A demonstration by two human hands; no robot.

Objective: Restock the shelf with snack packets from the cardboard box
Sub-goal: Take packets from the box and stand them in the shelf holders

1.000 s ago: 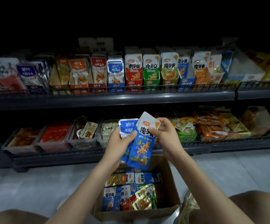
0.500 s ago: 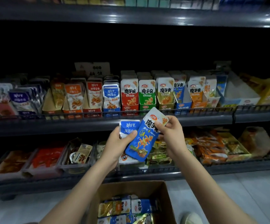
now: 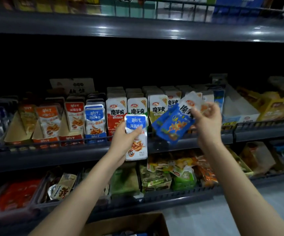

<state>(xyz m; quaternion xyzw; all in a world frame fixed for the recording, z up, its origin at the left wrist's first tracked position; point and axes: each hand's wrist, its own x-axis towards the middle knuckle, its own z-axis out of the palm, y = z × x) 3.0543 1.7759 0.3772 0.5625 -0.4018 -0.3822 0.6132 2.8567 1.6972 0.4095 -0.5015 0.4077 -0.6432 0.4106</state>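
Parted, left hand [image 3: 123,142] and right hand [image 3: 208,121] hold packets [image 3: 136,133] before the wire rail [image 3: 265,123]

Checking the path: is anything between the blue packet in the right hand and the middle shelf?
Nothing visible blocks it. The right hand holds the blue packet in front of the standing packets; only the shelf's wire rail crosses low; the left hand's white packet sits aside.

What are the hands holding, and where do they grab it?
The left hand grips a white plastic snack packet with a blue label around its middle. The right hand pinches a blue plastic snack packet by its white top end.
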